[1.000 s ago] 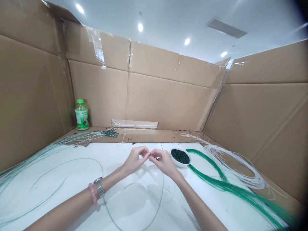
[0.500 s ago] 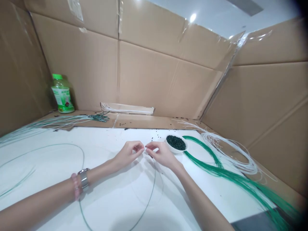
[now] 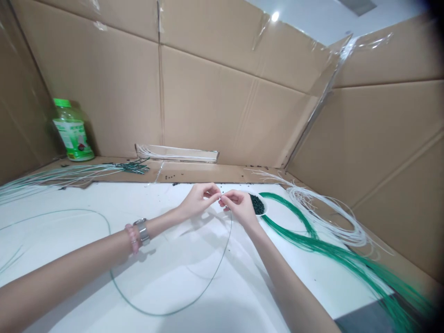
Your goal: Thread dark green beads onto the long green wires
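Observation:
My left hand (image 3: 200,200), with a watch and a pink bead bracelet at its wrist, is closed in a pinch over the middle of the table. What its fingertips hold is too small to make out. My right hand (image 3: 240,206) pinches right beside it, the fingertips of both hands almost touching. A thin green wire (image 3: 166,315) hangs from my right fingers, loops down across the white table and runs under my left forearm. Just behind my right hand stands a white bowl (image 3: 266,204) of small dark green beads (image 3: 257,204), partly hidden by that hand.
A bundle of green wires (image 3: 305,243) and a coil of white wires (image 3: 343,226) lie on the right. Beaded wires (image 3: 133,166) rest at back left near a green-capped bottle (image 3: 73,134). Cardboard walls (image 3: 208,101) stand around the white table (image 3: 145,286); loose beads dot the back edge.
Both hands have moved up and slightly right, still close together, with the green wire drawn along. My right hand now covers part of the bowl. The view has shifted a little.

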Motion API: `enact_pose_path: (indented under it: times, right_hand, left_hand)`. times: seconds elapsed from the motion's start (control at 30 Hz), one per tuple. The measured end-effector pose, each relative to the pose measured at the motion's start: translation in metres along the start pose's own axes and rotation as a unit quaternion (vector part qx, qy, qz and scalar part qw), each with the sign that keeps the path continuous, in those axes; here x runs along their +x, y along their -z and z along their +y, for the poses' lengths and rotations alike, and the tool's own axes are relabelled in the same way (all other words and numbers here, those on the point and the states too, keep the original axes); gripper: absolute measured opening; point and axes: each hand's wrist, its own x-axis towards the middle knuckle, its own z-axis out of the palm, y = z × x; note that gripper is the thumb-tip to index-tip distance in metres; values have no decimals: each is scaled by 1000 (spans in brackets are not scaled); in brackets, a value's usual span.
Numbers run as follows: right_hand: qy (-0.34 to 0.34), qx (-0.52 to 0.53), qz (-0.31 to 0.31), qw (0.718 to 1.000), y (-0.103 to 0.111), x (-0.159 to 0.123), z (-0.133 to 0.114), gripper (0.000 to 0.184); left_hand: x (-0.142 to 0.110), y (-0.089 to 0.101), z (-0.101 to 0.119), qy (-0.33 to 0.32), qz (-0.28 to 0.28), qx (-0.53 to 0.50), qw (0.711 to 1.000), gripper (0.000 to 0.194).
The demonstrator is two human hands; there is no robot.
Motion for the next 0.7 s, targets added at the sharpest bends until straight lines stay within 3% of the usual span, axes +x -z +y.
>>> enact_pose_path:
  times: [0.2, 0.33, 0.5, 0.7]
  right_hand:
    - [-18, 73, 120, 990, 14, 7, 3, 19]
    - [-24, 118, 183, 976, 23, 12, 6, 22]
    - [-31, 147, 207, 967, 24, 14, 5, 23]
    - [-35, 159, 212, 964, 22, 12, 2, 18]
  left_hand:
    - [30, -2, -46, 27, -17, 101, 994, 26]
    - [34, -13, -74, 38, -67, 188, 979, 27]
    - [36, -24, -80, 17, -113, 250, 962, 30]
    - [31, -17, -76, -12, -110, 265, 958, 28]
